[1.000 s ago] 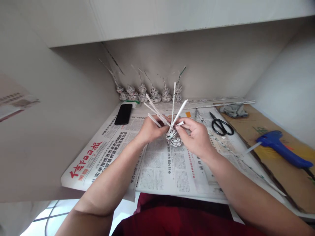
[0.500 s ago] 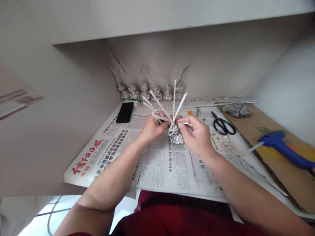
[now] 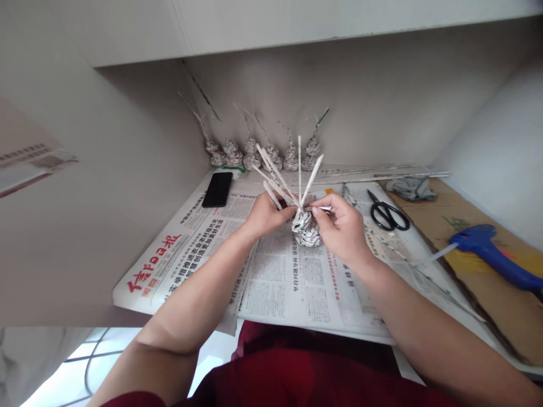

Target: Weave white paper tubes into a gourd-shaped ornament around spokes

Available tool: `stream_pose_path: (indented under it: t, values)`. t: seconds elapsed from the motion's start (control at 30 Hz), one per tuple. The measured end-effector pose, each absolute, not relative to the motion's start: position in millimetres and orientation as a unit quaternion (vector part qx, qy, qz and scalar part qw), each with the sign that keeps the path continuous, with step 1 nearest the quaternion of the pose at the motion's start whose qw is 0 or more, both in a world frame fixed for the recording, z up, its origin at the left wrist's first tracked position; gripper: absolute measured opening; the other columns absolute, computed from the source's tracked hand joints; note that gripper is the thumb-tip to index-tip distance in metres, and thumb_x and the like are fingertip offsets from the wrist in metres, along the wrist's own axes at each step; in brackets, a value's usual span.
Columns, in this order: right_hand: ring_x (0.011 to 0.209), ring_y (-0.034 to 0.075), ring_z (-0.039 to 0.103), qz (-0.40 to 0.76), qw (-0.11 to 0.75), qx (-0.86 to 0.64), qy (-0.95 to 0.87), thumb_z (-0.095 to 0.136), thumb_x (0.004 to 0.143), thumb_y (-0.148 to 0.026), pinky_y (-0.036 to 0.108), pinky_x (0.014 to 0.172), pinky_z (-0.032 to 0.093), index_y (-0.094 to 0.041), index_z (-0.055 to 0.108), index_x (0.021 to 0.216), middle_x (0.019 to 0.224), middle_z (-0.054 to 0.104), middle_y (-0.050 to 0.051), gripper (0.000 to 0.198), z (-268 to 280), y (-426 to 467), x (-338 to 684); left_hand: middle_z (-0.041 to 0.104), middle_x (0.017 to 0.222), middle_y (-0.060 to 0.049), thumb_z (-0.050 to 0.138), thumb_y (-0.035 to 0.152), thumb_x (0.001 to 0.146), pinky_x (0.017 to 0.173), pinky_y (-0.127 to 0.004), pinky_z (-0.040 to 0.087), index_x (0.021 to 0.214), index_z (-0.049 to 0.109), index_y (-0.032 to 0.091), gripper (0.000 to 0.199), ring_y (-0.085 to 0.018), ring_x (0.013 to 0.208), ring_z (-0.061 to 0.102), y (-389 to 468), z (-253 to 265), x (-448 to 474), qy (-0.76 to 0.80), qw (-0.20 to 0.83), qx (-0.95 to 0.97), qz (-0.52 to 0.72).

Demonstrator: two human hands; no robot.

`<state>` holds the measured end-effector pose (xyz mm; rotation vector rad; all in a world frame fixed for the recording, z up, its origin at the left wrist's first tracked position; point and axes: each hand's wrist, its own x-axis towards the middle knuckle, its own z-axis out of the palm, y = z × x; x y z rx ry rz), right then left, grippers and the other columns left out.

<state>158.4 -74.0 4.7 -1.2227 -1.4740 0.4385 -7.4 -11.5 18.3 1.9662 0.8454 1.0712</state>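
Observation:
Between my hands is a small gourd-shaped piece woven from rolled newspaper [image 3: 307,233], tilted over the newspaper sheet. Several white paper strips [image 3: 311,178] fan up and out from its top. My left hand [image 3: 270,215] pinches the top of the woven piece at the base of the strips, with some strips rising past its fingers. On the other side, my right hand [image 3: 341,226] has thumb and forefinger closed on one paper strip [image 3: 324,208] that points right. The fingers partly hide the piece's top.
Several finished-looking woven gourds [image 3: 253,155] stand along the back wall. A black phone [image 3: 217,189] lies at left on the newspaper [image 3: 271,294]. Black-handled scissors [image 3: 388,216], a grey cloth [image 3: 410,187] and a blue glue gun [image 3: 487,249] on cardboard [image 3: 479,299] are at right. Long paper rods [image 3: 365,174] lie behind.
The strips on the left have swung more upright and closer together. Both hands stay at the woven piece, and the camera view has shifted slightly.

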Motion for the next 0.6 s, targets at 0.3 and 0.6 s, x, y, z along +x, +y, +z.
stream_pose_path:
  t: [0.3,0.6]
  values:
    - [0.076,0.019,0.067,0.369,0.594,-0.467,-0.541,0.063,0.082,-0.050,0.033,0.070,0.055,-0.022,0.066,0.084,0.081,0.071,0.002,0.028,-3,-63,162,0.073,0.079,-0.003,0.063,0.014,0.076,0.071,-0.027,0.053,0.080,0.069,0.015,0.008,-0.017,0.075,0.067,-23,32,-10,0.346,0.273,0.779,0.447]
    - [0.082,0.021,0.070,0.404,0.572,-0.492,-0.516,0.067,0.080,-0.047,0.030,0.059,0.053,-0.024,0.070,0.099,0.091,0.074,0.004,0.030,3,-60,172,0.073,0.085,-0.003,0.061,0.014,0.079,0.075,-0.028,0.051,0.084,0.070,0.019,0.011,-0.017,0.079,0.067,-23,34,-12,0.313,0.204,0.838,0.398]
